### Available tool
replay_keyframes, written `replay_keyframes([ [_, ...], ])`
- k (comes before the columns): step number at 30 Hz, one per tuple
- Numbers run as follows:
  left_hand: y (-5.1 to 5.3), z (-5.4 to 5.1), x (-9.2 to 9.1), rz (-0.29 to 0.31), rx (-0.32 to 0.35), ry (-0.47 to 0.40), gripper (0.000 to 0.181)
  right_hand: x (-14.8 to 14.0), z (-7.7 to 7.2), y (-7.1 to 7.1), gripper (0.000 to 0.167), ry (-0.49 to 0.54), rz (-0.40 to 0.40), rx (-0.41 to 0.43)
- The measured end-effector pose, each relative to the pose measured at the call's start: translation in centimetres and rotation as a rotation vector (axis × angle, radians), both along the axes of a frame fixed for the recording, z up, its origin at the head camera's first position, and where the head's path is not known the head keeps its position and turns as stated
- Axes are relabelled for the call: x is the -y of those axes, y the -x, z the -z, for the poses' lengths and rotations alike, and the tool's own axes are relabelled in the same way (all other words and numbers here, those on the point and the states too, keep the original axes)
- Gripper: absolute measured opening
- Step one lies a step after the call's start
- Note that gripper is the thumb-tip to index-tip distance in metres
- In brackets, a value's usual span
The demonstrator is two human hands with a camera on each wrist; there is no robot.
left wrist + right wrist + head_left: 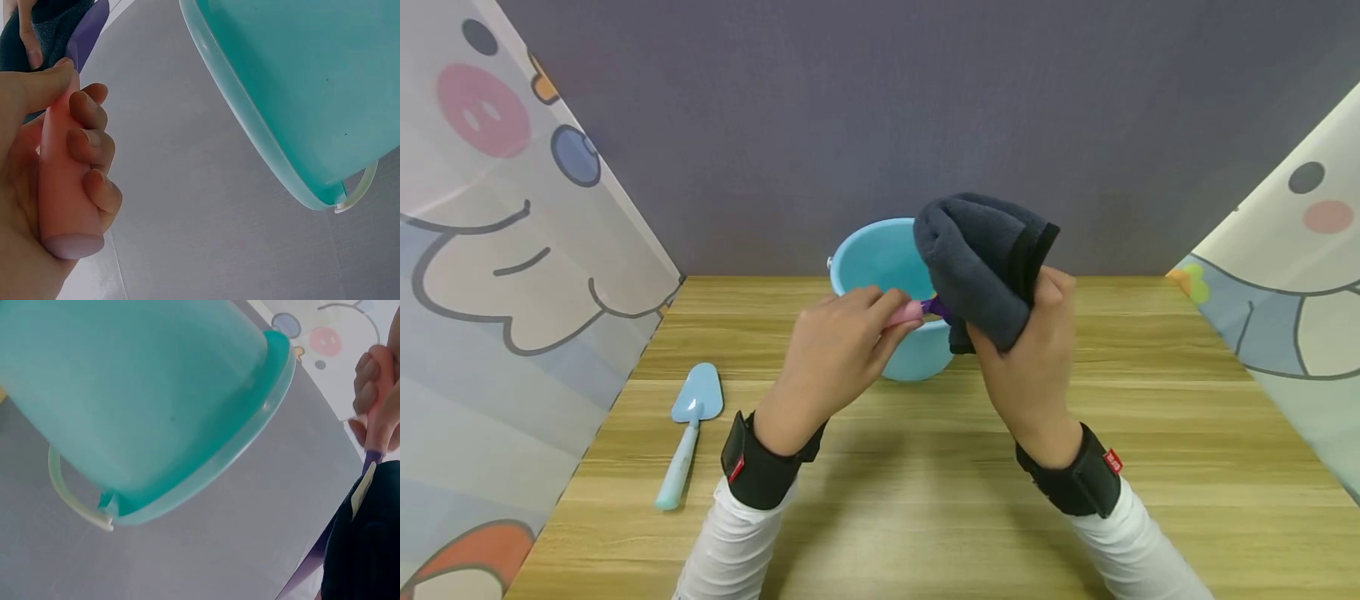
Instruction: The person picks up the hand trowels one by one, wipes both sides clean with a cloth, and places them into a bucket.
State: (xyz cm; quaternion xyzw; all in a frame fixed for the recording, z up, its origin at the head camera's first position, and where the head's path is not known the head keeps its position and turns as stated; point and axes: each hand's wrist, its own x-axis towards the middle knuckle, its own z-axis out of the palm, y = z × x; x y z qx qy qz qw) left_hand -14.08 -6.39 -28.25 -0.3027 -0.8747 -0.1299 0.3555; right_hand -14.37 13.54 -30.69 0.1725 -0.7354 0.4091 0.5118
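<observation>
My left hand [838, 342] grips the pink handle of a trowel [67, 169], with its fingers curled round it and the thumb up near the neck. The trowel's purple blade [319, 553] points to the right and is mostly hidden behind a dark grey towel [977, 258]. My right hand [1033, 367] holds this folded towel against the blade; its fingertips are largely covered. Both hands are raised in front of and over a light blue bucket [917, 358], which stands upright on the table. Neither wrist view shows a hand touching the bucket.
A second trowel, light blue [697, 396], lies on the wooden table [910, 517] at the left. Behind the bucket rises a grey wall [880, 108]. Cartoon-printed panels [535, 275] flank the table on both sides. The bucket's pale handle [65, 490] hangs at its side.
</observation>
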Motion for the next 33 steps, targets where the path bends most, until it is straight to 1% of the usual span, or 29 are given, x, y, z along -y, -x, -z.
replay_keyframes([
  [5,0.0,-0.1,0.0,0.002,0.001,0.002,0.022,-0.7,-0.5,0.5,0.047,0.039,0.032,0.012],
  [15,0.1,0.0,0.3,0.015,-0.052,-0.026,0.020,-2.2,-1.1,1.4,0.050,0.097,0.072,0.026],
  [21,0.2,-0.1,0.6,0.009,-0.070,-0.037,0.018,-2.8,-1.0,1.8,0.050,0.085,0.122,0.061],
  [25,0.2,-0.2,0.8,-0.008,-0.068,-0.034,0.020,-3.0,-1.0,2.1,0.049,0.077,0.141,0.080],
  [30,0.1,-0.3,1.0,-0.027,-0.046,-0.031,0.022,-3.3,-0.8,2.6,0.049,0.073,0.152,0.086],
  [33,0.1,-0.3,1.0,-0.027,-0.033,-0.030,0.023,-3.7,-0.7,2.9,0.051,0.069,0.156,0.091],
])
